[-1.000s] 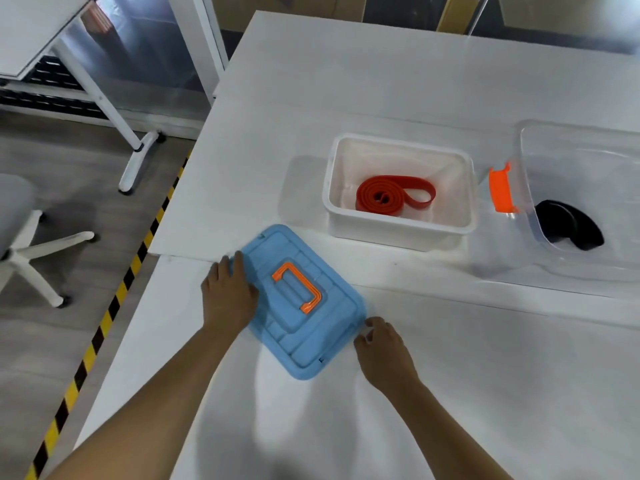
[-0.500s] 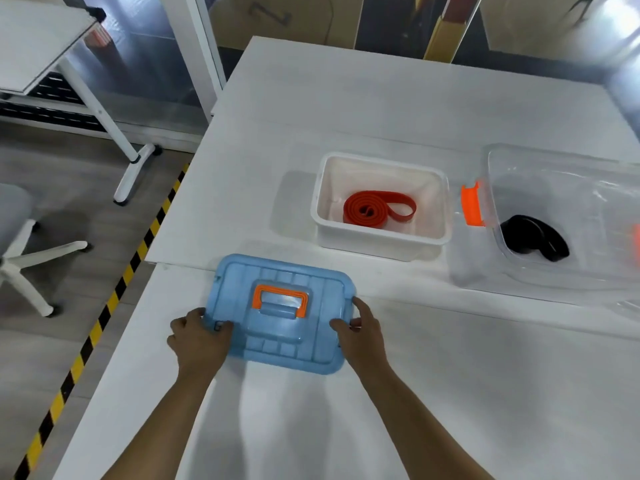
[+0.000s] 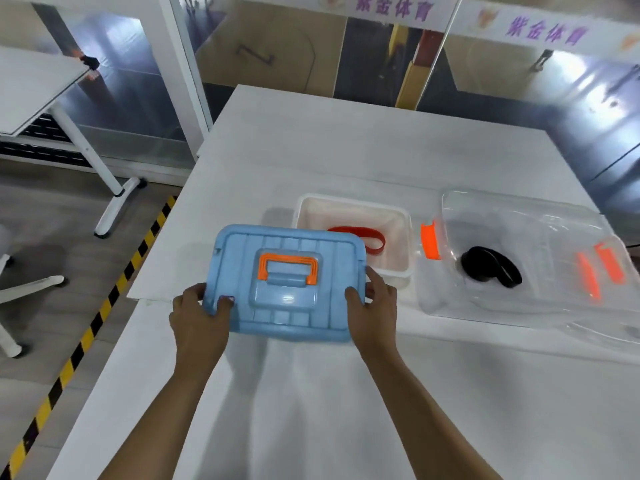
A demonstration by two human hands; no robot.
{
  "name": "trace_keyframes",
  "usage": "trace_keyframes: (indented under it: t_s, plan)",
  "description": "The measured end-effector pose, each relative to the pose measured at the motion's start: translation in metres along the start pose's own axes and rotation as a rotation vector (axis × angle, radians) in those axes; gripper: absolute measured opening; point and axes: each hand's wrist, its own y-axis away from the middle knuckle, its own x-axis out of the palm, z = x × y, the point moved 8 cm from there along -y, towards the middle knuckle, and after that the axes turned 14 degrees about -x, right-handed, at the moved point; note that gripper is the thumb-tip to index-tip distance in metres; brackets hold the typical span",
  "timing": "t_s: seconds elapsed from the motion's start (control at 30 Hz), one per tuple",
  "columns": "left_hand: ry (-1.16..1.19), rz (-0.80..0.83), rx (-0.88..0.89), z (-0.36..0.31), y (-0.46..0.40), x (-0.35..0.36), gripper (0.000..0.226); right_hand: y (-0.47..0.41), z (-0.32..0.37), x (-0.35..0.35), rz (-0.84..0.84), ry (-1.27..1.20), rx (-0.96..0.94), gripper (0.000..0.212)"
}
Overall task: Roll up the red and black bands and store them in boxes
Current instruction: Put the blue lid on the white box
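Note:
I hold a light blue lid [image 3: 284, 282] with an orange handle up off the table, one hand at each short end. My left hand [image 3: 199, 322] grips its left edge and my right hand [image 3: 375, 308] grips its right edge. Just behind the lid stands an open white box [image 3: 398, 237], and the rolled red band [image 3: 372, 239] lies inside it, partly hidden by the lid. To the right a clear box [image 3: 519, 216] with orange clips holds the rolled black band [image 3: 490, 266].
The white table [image 3: 346, 393] runs from me to a far edge by glass partitions. Yellow and black floor tape [image 3: 86, 334] lines the floor at left. A second white desk [image 3: 34, 84] and an office chair base [image 3: 20, 289] stand further left.
Both hands turned the blue lid square, took it by its ends and lifted it off the table toward the white box. It now covers part of the red band.

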Motion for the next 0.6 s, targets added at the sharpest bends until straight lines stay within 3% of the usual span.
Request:
trace_keyframes:
  t_s: [0.17,0.3,0.6]
  plan:
    - [-0.020,0.078,0.155,-0.055,0.003,0.038,0.036,-0.046,0.010,-0.038,-0.065,0.125,-0.049,0.046]
    - [-0.034,0.129,0.215,-0.085,0.004,0.072,0.034,-0.075,0.002,-0.050,-0.064,0.236,-0.047,0.052]
    - [-0.151,0.293,0.246,-0.120,-0.007,0.135,0.053,-0.121,-0.031,-0.040,0.011,0.421,-0.052,0.066]
